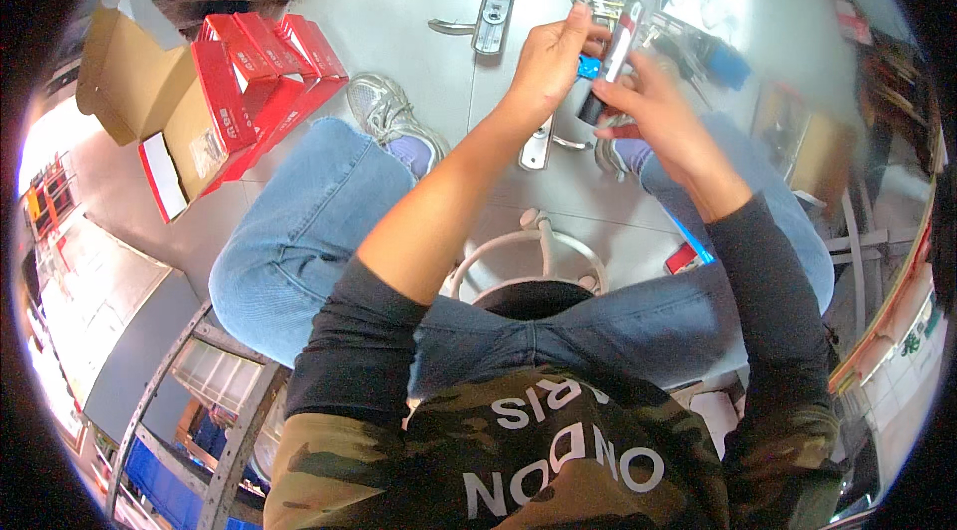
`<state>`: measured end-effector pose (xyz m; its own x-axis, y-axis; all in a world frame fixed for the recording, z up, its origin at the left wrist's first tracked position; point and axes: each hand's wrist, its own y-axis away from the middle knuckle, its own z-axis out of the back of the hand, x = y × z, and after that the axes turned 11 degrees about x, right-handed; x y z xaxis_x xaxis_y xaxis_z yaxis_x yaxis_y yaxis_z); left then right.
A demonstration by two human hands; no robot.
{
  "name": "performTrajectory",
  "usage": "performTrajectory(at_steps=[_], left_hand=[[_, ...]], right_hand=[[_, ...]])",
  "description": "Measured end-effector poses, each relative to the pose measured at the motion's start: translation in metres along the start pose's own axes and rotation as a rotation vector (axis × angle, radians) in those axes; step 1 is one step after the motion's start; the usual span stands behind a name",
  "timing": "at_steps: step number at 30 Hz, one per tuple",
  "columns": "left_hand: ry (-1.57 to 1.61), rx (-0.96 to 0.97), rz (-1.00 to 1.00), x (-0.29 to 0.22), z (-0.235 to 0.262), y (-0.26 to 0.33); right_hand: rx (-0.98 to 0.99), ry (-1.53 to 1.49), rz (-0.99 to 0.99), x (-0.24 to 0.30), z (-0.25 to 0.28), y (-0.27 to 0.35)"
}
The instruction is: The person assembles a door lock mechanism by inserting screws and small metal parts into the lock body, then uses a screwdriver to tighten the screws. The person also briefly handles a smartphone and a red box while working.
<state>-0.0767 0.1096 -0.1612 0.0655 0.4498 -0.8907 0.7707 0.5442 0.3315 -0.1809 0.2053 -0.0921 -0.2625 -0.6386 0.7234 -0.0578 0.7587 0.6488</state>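
Note:
My left hand point(550, 59) is raised above the floor, its fingers curled behind a long silver-and-black piece point(620, 43). My right hand point(666, 116), slightly blurred, has thumb and fingers bent round the lower part of the same piece, which is tilted. Between the hands, against my left palm, shows a small bright blue item point(588, 67); its kind is unclear. Under my hands lies a silver door handle plate point(536, 147) with a lever. Farther off on the floor rests another door handle plate point(495, 9), its lever pointing left.
Red boxes point(267, 51) and an opened cardboard box point(150, 81) stand at the left. Loose metal hardware and clear plastic bags point(688, 31) lie beyond my hands, near a blue item point(728, 66). A round-framed stool point(528, 236) is between my knees. Metal shelving point(189, 380) is at lower left.

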Motion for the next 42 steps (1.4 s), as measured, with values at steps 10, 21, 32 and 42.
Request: performTrajectory(at_steps=[10, 21, 32, 42], left_hand=[[-1.250, -0.295, 0.573, 0.109, 0.101, -0.068], [-1.103, -0.401, 0.156, 0.069, 0.107, -0.046], [0.628, 0.320, 0.025, -0.039, 0.086, 0.038], [0.083, 0.291, 0.021, -0.129, 0.040, 0.103]], right_hand=[[-0.370, 0.246, -0.471, -0.171, 0.044, -0.065], [-0.721, 0.477, -0.380, -0.210, 0.037, -0.108], [-0.688, 0.209, 0.039, -0.129, 0.008, -0.079], [0.060, 0.267, 0.603, 0.046, -0.042, 0.022]])
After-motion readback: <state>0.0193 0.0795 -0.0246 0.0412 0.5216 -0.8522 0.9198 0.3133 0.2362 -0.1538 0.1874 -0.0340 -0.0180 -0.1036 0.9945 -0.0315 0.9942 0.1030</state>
